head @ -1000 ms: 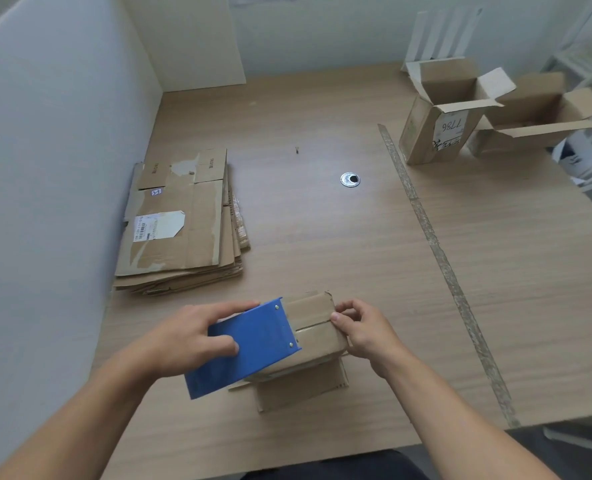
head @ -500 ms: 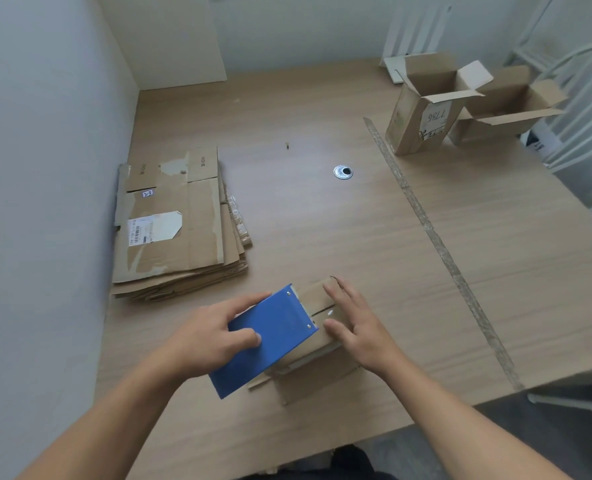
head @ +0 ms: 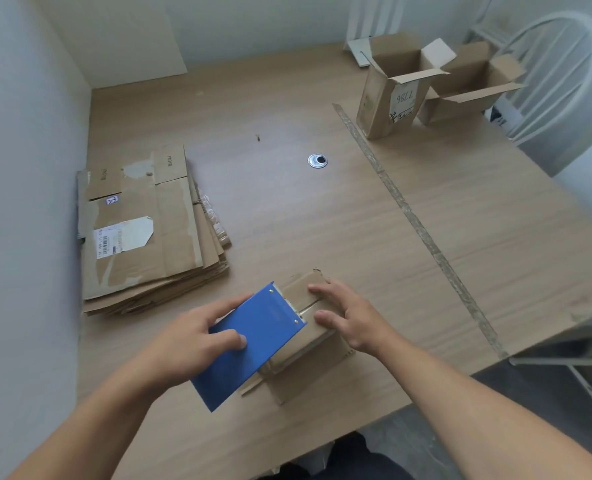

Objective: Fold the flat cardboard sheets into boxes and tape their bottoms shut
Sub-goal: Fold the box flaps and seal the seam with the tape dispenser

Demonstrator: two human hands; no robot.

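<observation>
A small cardboard box [head: 299,296] stands upside down near the table's front edge, its bottom flaps folded shut and facing up. My left hand [head: 190,332] grips a blue tape dispenser [head: 253,341] that lies across the near half of the box bottom. My right hand [head: 348,315] presses flat on the far right part of the flaps, fingers spread and straight. One loose flap [head: 305,375] lies on the table under the box. A stack of flat cardboard sheets [head: 145,230] lies at the left by the wall.
Two folded open boxes [head: 391,95] [head: 471,88] stand at the back right of the wooden table [head: 322,220]. A strip of tape [head: 416,223] runs along the tabletop. A round metal grommet [head: 317,160] sits mid-table. White chair [head: 557,74] at the right, wall at the left.
My right hand went from holding the box's right edge to lying flat on top of the flaps. The dispenser and left hand shifted slightly right over the box bottom.
</observation>
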